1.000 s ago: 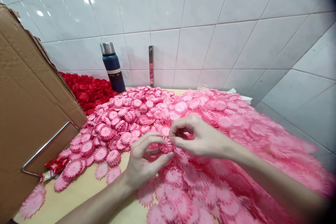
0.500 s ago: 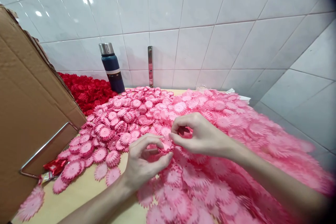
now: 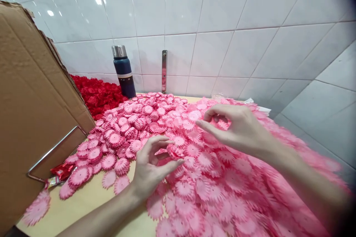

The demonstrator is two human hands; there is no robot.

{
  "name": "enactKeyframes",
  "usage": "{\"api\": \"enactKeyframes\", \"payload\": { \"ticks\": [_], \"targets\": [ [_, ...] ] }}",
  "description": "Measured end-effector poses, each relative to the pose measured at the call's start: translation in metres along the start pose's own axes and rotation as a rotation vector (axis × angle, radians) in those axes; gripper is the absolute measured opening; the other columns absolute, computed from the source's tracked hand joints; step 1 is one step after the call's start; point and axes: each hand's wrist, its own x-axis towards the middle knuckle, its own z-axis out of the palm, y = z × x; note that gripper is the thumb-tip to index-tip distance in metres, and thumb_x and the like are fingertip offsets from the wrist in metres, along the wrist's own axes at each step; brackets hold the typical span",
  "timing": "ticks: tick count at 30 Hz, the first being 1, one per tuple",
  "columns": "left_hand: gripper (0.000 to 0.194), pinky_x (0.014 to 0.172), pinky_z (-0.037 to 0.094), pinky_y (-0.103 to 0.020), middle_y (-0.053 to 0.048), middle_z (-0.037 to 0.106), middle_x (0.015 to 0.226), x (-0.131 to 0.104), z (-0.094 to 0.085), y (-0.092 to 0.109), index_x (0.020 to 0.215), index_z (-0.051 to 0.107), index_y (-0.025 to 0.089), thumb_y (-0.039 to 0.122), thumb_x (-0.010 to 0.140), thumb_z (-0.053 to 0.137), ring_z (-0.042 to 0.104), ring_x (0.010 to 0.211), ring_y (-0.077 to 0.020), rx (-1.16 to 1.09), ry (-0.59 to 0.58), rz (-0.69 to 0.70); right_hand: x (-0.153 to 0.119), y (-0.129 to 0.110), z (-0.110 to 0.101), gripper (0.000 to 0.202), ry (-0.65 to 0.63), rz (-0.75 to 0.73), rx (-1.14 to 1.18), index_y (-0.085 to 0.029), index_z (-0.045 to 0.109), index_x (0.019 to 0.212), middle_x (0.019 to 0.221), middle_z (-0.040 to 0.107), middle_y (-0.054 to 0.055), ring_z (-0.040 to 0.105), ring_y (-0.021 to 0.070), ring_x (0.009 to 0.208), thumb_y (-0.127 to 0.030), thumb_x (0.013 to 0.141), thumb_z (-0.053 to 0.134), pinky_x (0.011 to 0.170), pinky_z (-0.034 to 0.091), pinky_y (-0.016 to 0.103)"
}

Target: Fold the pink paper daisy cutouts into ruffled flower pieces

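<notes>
The person is standing at a table (image 3: 83, 203) covered in flat pink flowers (image 3: 222, 192), working with both bare hands. The left hand (image 3: 151, 168) is sitting at about 6 o'clock of the view, thumb and forefinger curling narrowly around one folded pink flower (image 3: 172, 152), which is resting between the fingertips just above the pile; the grip looks light, pinching rather than clenching. The right hand (image 3: 236, 129) is hovering at about 3 o'clock from the left hand, apart from it, fingers loosely curved and partly spread over the flat flowers; whether it is pinching anything I cannot tell. At 10 o'clock from the left hand a heap of cupped pink flowers (image 3: 130, 126) is lying, thicker and more ruffled than the flat ones. Beyond that, at 11 o'clock, a mass of red flowers (image 3: 96, 94) is piling against the tiled wall (image 3: 222, 14). A dark blue flask (image 3: 124, 72) with a steel cap is standing upright at 12 o'clock, between the red and pink heaps. A cardboard box (image 3: 30, 111) is leaning in at 9 o'clock, a wire handle (image 3: 52, 152) lying against it, and a red wrapper (image 3: 61, 170) is lying at its foot.
</notes>
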Motion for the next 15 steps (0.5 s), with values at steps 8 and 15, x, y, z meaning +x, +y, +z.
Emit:
{"api": "enactKeyframes", "payload": {
  "ticks": [8, 15],
  "targets": [
    [0.039, 0.086, 0.061, -0.028, 0.000, 0.065, 0.106, -0.001, -0.001, -0.001, 0.107, 0.064, 0.027, 0.006, 0.076, 0.073, 0.068, 0.098, -0.0145, -0.067, -0.090, 0.040, -0.005, -0.039, 0.011, 0.003, -0.345, 0.084, 0.492, -0.019, 0.063, 0.082, 0.080, 0.069, 0.002, 0.062, 0.0148, 0.072, -0.016, 0.082, 0.062, 0.067, 0.050, 0.029],
    [0.035, 0.088, 0.060, -0.029, -0.002, 0.070, 0.106, -0.002, 0.000, -0.002, 0.108, 0.064, 0.024, 0.006, 0.079, 0.071, 0.070, 0.097, -0.0145, -0.072, -0.125, 0.080, -0.007, -0.036, 0.018, 0.002, -0.415, 0.099, 0.573, -0.017, 0.062, 0.084, 0.084, 0.070, 0.002, 0.066, 0.0151, 0.078, -0.016, 0.083, 0.061, 0.073, 0.053, 0.029]
  ]
}}
